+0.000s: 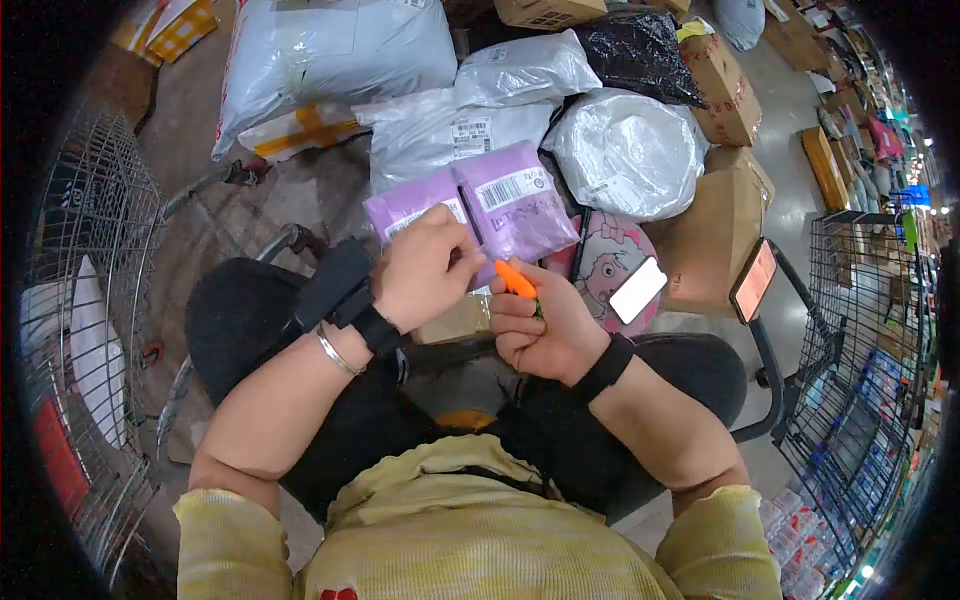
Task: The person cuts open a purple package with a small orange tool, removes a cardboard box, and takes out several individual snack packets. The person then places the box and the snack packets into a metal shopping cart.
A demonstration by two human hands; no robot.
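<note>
- Grey floor [775,110] is flanked by two wire carts [858,217].
- Left hand [425,265] is bent over the left of two purple parcels [518,212], fingers curled; whether these grip cannot be told.
- Right hand [552,325] is clenched, fingers clamped on one orange tool [518,281], held just beside the parcels.
- Both parcels are laid side by side near one round silver package [628,150].

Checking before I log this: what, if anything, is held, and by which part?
Right hand clasps a small orange object below its exposed upper end. Left hand is over a labelled purple parcel; whether it grips is unclear.
</note>
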